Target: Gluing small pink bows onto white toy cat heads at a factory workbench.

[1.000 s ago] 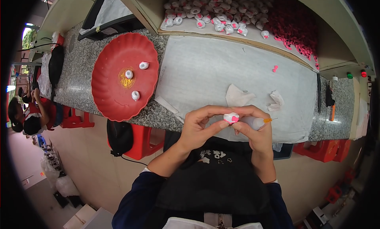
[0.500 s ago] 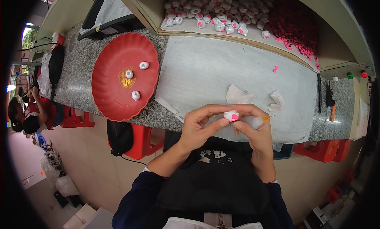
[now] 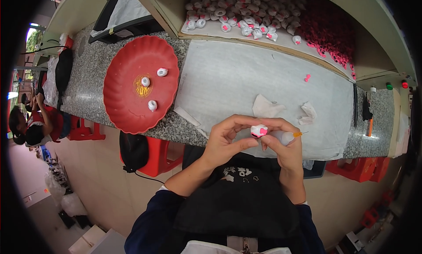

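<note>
The small white piece [image 3: 259, 131] with pink spots is between the fingertips of my two hands, above the near side of the white sheet [image 3: 228, 78]. My left hand [image 3: 226, 140] is curled and pinches this piece with forefinger and thumb; my right hand [image 3: 283, 144] steadies its other side and also grips a translucent bottle [image 3: 285, 137], whose orange tip [image 3: 297, 134] with thin needle points outward to the right. Beyond my fingers lie two crumpled white papers [image 3: 266, 106], well apart from each other, and farther a pink bow [image 3: 307, 78], near the edge of the shelf [image 3: 281, 45]. The sheet gives wide room from my left hand up to this edge. On the left, its border runs just beside the scalloped rim of a red plate [image 3: 116, 85], with three white pieces [image 3: 152, 105] in it; a strip of speckled counter [image 3: 191, 131] separates the plate from my left hand. Most of the bottle is hidden by my right hand, and the piece's underside I cannot see. On the shelf, the dark pink heap [image 3: 327, 30] is hard to make out, and the white heap [image 3: 246, 8] is cut by the upper border.
</note>
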